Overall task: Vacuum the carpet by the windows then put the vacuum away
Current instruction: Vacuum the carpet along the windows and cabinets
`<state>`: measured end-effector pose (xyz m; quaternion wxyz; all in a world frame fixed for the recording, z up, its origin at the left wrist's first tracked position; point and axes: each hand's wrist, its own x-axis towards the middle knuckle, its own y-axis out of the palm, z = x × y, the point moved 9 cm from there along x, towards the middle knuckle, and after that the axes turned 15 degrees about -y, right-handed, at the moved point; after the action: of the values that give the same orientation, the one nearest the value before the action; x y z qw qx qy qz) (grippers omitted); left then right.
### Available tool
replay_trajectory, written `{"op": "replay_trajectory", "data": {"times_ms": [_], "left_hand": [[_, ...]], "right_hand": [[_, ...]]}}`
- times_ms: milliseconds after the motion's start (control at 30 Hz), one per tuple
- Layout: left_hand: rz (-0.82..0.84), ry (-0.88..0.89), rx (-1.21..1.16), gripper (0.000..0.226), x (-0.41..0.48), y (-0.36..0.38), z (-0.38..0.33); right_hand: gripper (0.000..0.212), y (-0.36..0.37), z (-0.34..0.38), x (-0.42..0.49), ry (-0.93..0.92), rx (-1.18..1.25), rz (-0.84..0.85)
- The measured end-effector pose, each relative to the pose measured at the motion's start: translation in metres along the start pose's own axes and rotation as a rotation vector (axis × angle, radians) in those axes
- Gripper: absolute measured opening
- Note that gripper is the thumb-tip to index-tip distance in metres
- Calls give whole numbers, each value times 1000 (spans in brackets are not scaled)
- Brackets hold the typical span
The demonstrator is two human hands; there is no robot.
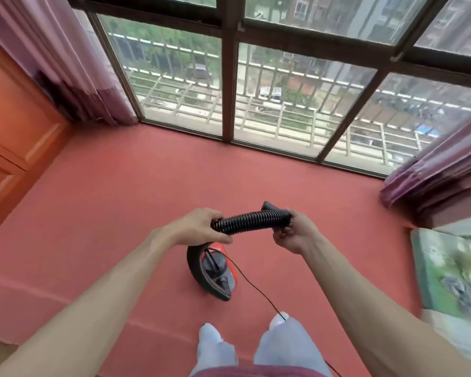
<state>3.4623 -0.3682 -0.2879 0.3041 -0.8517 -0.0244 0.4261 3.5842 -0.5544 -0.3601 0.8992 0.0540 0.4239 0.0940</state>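
A small red and black vacuum (215, 270) lies on the red carpet (120, 191) just ahead of my feet. Its black ribbed hose (252, 220) is lifted off the floor and spans between both hands. My left hand (201, 227) grips the hose's left end, where it curves down to the vacuum body. My right hand (294, 232) grips the right end, and a black nozzle tip (269, 205) sticks up beyond it. A thin black cord (256, 287) runs from the vacuum back toward my right foot.
Tall windows (283, 85) with dark frames line the far edge of the carpet. Purple curtains hang at the left (74, 63) and bunch at the right (441, 180). An orange wooden panel (14, 126) stands on the left. A patterned bed cover (454, 276) lies at right.
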Motion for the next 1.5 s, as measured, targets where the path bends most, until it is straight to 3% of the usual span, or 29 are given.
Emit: {"op": "replay_trajectory", "data": {"times_ms": [633, 900, 1033, 1167, 1300, 1500], "left_hand": [[85, 113, 271, 27, 133, -114, -94], [355, 253, 461, 24, 174, -113, -104], [550, 429, 530, 29, 175, -86, -98], [758, 588, 686, 32, 159, -63, -92], [857, 702, 794, 39, 131, -43, -89], [1104, 867, 1023, 27, 37, 6, -37]], "right_hand": [[17, 55, 84, 112, -12, 215, -93], [16, 62, 83, 115, -81, 368, -257], [14, 53, 70, 92, -155, 400, -399], [17, 47, 42, 39, -233, 460, -550], [19, 51, 25, -24, -337, 543, -710], [22, 56, -39, -147, -428, 599, -993]]}}
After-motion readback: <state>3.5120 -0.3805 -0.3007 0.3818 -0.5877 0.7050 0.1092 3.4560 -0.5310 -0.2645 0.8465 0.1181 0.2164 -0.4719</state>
